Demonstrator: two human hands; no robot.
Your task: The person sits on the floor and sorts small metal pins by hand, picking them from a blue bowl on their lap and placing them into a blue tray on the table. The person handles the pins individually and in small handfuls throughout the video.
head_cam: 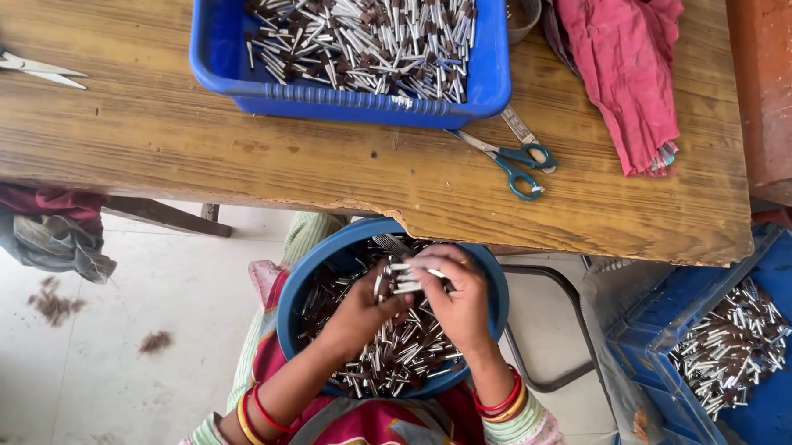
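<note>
Both hands met over the bowl point(303, 278) in her lap: left hand point(360, 310) & right hand point(456, 301) each pinched the same bundle of sticks point(405, 279), lying crosswise btwn them, right a bit higher

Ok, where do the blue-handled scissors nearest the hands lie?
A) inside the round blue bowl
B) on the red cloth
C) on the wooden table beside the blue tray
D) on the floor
C: the blue-handled scissors lie flat on the wooden table, just by the blue tray, clear of the red cloth.

Hands point(412, 296) over blue bowl point(303, 278)
</note>
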